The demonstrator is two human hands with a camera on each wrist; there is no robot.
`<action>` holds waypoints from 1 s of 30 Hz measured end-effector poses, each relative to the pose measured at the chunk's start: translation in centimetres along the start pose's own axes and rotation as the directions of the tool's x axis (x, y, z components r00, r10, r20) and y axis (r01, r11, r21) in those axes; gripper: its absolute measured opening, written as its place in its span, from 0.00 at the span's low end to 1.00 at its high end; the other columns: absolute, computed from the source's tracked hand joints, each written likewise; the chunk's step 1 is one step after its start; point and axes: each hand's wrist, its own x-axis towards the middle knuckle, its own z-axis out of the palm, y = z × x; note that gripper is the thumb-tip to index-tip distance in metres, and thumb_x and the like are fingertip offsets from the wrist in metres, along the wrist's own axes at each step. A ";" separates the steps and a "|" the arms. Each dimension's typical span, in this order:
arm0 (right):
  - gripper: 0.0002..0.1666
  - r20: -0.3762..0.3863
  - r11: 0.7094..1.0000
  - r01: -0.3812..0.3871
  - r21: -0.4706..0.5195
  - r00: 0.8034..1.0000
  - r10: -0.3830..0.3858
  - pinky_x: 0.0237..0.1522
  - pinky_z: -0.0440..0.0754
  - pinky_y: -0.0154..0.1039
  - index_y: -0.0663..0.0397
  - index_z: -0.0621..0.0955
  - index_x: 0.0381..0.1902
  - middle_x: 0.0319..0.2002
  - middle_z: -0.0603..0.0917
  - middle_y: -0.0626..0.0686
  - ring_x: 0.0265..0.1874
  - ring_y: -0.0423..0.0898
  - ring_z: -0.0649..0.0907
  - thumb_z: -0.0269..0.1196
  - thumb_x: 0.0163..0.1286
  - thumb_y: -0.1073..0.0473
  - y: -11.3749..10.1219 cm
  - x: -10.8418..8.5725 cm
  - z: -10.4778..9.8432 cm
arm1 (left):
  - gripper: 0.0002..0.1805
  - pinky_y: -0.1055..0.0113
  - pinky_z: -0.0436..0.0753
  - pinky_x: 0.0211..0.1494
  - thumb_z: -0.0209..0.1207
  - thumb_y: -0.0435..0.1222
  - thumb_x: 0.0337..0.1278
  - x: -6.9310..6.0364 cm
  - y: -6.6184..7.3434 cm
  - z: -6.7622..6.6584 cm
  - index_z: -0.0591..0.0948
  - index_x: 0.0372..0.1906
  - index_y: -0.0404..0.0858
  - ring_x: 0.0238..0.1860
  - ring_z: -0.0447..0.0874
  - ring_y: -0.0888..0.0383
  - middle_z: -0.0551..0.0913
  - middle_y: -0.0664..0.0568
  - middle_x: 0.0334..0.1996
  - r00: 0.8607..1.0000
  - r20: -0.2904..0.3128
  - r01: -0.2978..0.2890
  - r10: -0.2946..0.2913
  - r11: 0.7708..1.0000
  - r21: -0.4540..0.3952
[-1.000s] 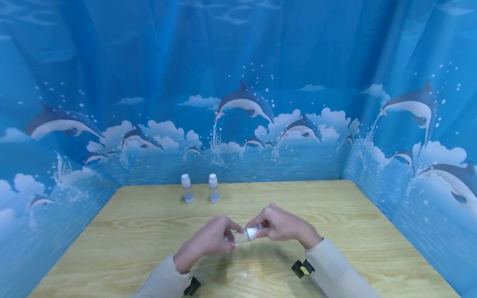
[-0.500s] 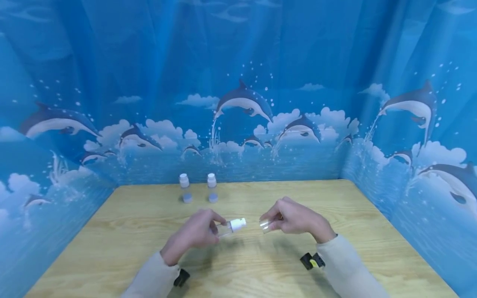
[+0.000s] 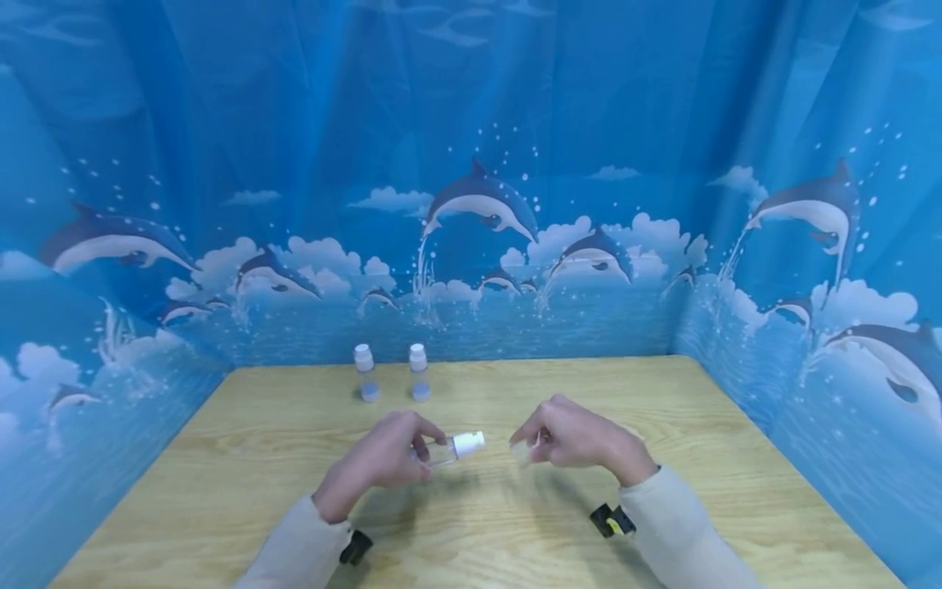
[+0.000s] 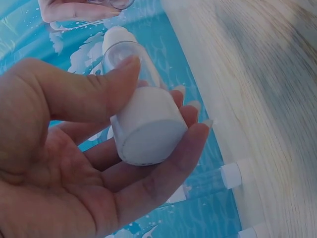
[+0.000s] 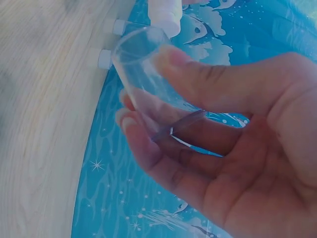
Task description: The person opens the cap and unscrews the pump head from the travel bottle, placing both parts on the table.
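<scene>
My left hand (image 3: 386,451) grips a clear pump bottle (image 3: 441,452) by its lower body, its white top pointing right. Up close in the left wrist view, the thumb presses the side of the bottle (image 4: 148,126) and the fingers curl under its white base. A clear, hollow cap (image 3: 522,451) is pinched between thumb and fingers of my right hand (image 3: 577,442). The right wrist view shows this cap (image 5: 141,74) as a see-through cylinder with its round open end towards the bottle's white top (image 5: 166,17). Cap and bottle are apart, both above the table.
Two similar bottles with white tops, a left one (image 3: 365,372) and a right one (image 3: 419,372), stand upright near the back edge of the wood-grain table (image 3: 589,384). A blue dolphin-print curtain (image 3: 471,204) hangs around the back and sides.
One second ago the hands were together at the bottle. The cap has come off its top, and the hands have moved apart; over the last half second they barely shift.
</scene>
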 end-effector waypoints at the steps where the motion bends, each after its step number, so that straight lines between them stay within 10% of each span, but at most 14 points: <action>1: 0.20 -0.002 1.000 0.001 -0.014 1.000 -0.001 0.30 0.79 0.29 0.54 0.89 0.50 0.49 0.92 0.54 0.20 0.34 0.79 0.67 0.62 0.75 0.0 0.0 0.0 | 0.28 0.60 0.87 0.37 0.74 0.23 0.41 0.0 0.0 0.0 0.87 0.53 0.39 0.36 0.85 0.56 0.90 0.45 0.38 1.000 0.000 -0.001 0.001 1.000 -0.003; 7: 0.20 -0.010 0.997 -0.002 -0.079 1.000 0.001 0.44 0.88 0.33 0.53 0.90 0.49 0.47 0.92 0.54 0.44 0.49 0.89 0.70 0.59 0.73 -0.1 0.2 0.2 | 0.27 0.62 0.86 0.35 0.73 0.22 0.41 0.0 -0.3 0.1 0.88 0.52 0.40 0.35 0.85 0.57 0.90 0.47 0.37 1.000 0.015 -0.014 0.015 1.000 -0.021; 30: 0.19 -0.019 0.988 -0.086 -0.131 0.996 0.084 0.48 0.89 0.46 0.57 0.89 0.49 0.47 0.88 0.57 0.48 0.59 0.87 0.63 0.63 0.76 1.6 0.6 0.0 | 0.27 0.62 0.88 0.36 0.73 0.22 0.42 -0.2 -0.1 -0.4 0.88 0.53 0.40 0.37 0.86 0.56 0.90 0.43 0.40 0.999 0.034 -0.033 0.034 0.999 -0.035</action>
